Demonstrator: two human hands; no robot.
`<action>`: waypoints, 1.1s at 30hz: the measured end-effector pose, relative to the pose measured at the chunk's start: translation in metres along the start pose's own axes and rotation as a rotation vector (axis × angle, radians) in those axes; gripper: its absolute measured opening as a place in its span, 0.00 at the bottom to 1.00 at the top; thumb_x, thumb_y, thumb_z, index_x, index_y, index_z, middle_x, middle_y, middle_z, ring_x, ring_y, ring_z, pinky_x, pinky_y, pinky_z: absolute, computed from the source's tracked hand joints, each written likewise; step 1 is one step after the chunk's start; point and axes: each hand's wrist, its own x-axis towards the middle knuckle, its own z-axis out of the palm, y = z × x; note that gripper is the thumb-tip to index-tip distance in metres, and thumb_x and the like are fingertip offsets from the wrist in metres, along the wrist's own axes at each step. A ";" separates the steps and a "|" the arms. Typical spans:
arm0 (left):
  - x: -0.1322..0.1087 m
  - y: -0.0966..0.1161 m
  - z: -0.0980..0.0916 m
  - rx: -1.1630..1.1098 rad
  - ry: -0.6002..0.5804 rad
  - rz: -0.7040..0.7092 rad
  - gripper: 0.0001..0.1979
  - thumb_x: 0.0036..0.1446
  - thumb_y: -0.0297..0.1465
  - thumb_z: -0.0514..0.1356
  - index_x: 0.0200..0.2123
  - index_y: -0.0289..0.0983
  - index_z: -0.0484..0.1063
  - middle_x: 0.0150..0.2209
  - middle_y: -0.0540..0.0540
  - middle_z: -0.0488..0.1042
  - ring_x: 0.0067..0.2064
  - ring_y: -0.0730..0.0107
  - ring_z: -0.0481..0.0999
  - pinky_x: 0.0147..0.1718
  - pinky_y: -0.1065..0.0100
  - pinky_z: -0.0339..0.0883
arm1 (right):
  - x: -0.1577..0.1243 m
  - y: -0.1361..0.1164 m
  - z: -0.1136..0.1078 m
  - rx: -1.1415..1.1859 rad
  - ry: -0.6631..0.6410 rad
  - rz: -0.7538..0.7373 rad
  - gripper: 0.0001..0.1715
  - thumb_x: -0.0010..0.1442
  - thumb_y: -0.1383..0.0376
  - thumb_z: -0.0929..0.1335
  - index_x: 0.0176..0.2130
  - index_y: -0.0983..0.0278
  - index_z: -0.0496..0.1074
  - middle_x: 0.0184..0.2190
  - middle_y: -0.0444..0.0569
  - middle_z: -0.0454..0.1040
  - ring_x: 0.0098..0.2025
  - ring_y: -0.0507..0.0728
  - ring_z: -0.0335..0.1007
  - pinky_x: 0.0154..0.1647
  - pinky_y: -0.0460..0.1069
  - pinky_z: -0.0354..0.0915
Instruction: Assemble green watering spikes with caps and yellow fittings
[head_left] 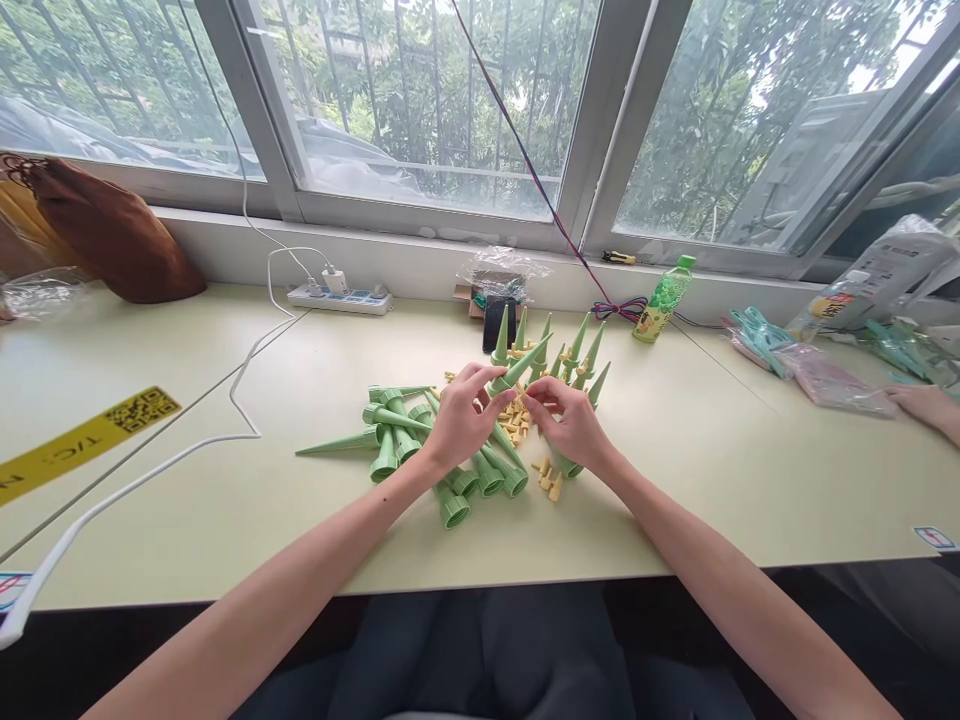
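My left hand (469, 415) is closed round a green plastic spike (523, 367), its pointed end tilted up to the right. Close beside it, my right hand (570, 420) has thumb and fingertips pinched together; whatever is between them is too small to make out. Under and between the hands lies a pile of small yellow plastic pieces (514, 425), with a few more yellow pieces (550, 482) nearer me. Loose green spikes (394, 425) lie heaped to the left. Behind the hands, several green spikes (592, 350) stand upright, with yellow pieces on some of them.
A phone (499, 322) leans at the back, near a green-capped bottle (664, 300). The power strip (341, 297) trails a white cable (236, 400) across the left side. Plastic-bagged items (832, 378) and another person's hand (926, 405) are at the right. A brown bag (112, 235) sits far left.
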 end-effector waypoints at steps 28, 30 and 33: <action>0.001 -0.001 -0.001 0.010 0.005 0.056 0.11 0.59 0.31 0.61 0.46 0.39 0.74 0.44 0.45 0.70 0.29 0.79 0.70 0.22 0.77 0.69 | 0.003 -0.003 0.000 0.450 -0.133 0.220 0.19 0.57 0.51 0.71 0.34 0.64 0.68 0.23 0.41 0.68 0.22 0.50 0.68 0.21 0.47 0.68; 0.001 -0.001 -0.001 0.015 0.015 0.042 0.10 0.59 0.31 0.61 0.45 0.39 0.73 0.43 0.45 0.70 0.29 0.79 0.71 0.22 0.76 0.69 | 0.003 -0.003 0.000 0.456 -0.114 0.202 0.19 0.57 0.51 0.71 0.35 0.64 0.68 0.24 0.42 0.69 0.23 0.51 0.69 0.21 0.47 0.68; 0.000 0.000 0.001 0.027 0.029 0.034 0.10 0.58 0.31 0.62 0.44 0.38 0.73 0.43 0.46 0.70 0.28 0.79 0.71 0.23 0.76 0.69 | 0.003 -0.004 0.000 0.439 -0.082 0.166 0.17 0.59 0.53 0.71 0.39 0.63 0.67 0.26 0.43 0.71 0.25 0.51 0.70 0.21 0.47 0.69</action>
